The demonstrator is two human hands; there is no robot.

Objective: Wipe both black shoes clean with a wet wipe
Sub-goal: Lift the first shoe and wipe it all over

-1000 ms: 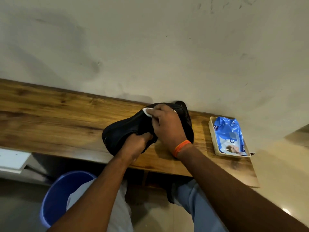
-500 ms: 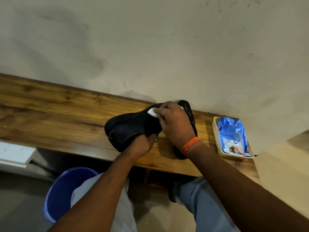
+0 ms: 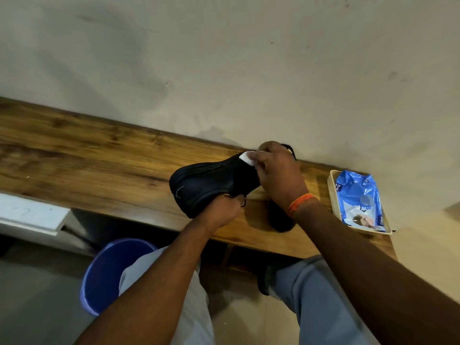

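Note:
A black shoe [image 3: 206, 185] is held tilted above the wooden shelf, toe pointing left. My left hand [image 3: 221, 210] grips it from below near the opening. My right hand [image 3: 278, 175] presses a white wet wipe [image 3: 247, 158] against the shoe's upper edge near the heel. The second black shoe [image 3: 280, 220] lies on the shelf behind my right wrist, mostly hidden, with its far end showing by the wall.
The wooden shelf [image 3: 99, 160] runs along a plain wall. A blue pack of wipes [image 3: 358, 200] lies in a cream tray [image 3: 332, 192] at the right end. A blue bucket [image 3: 109, 270] stands on the floor below. A white board [image 3: 29, 212] juts out at the left.
The shoe has been lifted and turned a little, toe swinging further left. My right hand with the wipe has slid up along the shoe towards the wall.

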